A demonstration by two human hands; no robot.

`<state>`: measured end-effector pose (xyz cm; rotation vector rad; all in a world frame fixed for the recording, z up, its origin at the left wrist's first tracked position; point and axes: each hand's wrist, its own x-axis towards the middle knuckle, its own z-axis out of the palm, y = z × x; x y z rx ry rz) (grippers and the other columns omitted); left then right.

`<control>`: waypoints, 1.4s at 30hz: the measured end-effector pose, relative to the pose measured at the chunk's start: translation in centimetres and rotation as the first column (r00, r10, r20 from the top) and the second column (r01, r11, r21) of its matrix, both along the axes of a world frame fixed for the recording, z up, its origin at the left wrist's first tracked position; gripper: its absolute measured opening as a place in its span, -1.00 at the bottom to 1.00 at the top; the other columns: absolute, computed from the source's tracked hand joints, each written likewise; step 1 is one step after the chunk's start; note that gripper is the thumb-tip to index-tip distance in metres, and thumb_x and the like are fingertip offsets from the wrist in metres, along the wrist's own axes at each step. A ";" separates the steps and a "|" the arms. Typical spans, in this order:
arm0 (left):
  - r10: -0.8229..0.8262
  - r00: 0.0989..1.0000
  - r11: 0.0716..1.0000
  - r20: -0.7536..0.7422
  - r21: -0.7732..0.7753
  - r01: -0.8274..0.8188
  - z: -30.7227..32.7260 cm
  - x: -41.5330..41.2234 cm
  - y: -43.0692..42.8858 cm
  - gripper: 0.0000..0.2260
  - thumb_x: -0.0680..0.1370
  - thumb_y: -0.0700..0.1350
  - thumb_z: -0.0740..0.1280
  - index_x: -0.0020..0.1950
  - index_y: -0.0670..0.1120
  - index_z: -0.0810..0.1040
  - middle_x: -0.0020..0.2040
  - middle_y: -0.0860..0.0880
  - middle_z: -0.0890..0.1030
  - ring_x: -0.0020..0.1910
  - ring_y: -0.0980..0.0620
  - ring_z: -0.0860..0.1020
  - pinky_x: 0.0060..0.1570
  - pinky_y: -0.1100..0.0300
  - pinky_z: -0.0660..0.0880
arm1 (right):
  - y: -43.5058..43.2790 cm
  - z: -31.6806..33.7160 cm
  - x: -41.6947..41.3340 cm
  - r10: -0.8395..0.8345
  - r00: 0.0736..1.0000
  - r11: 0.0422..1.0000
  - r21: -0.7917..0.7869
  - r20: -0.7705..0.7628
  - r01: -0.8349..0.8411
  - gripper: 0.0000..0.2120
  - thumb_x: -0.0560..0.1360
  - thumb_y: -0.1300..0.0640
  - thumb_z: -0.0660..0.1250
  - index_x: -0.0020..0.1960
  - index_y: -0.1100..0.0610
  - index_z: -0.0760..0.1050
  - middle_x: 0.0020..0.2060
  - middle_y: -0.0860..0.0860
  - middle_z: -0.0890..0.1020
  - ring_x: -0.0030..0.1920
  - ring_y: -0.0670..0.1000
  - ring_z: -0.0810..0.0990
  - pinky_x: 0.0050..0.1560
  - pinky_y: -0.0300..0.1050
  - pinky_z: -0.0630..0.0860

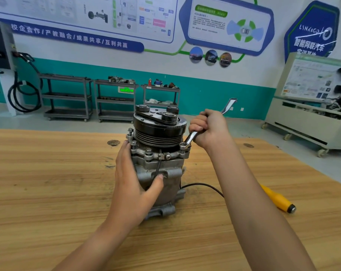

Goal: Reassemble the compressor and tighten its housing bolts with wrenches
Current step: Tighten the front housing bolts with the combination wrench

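Wooden bench (48, 173): left hand (132, 184) spread on compressor (165, 165); right hand (210, 130) fingers (198, 122) gripping wrench (191, 138).

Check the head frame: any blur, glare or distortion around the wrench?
Head view: wrench in the right hand and compressor are fairly sharp, small glint on the wrench shaft; wide-angle bend curves the table edge; wall posters look soft and washed out; lighting even, shadows faint.
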<state>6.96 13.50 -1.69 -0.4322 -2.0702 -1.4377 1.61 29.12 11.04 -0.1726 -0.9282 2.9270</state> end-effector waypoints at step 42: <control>0.011 0.999 1.000 -0.040 0.002 -0.010 0.3 0.1 0.1 -0.23 0.34 0.01 0.35 0.45 0.09 0.02 0.48 -0.03 0.17 0.48 0.06 0.12 0.46 0.04 0.12 | -5.2 -3.3 7.9 -0.334 0.577 0.799 0.102 -0.745 0.593 -0.54 0.45 -0.32 0.16 -0.30 0.01 0.58 -0.65 -0.16 0.29 -0.62 -0.15 0.26 -0.48 -0.31 0.32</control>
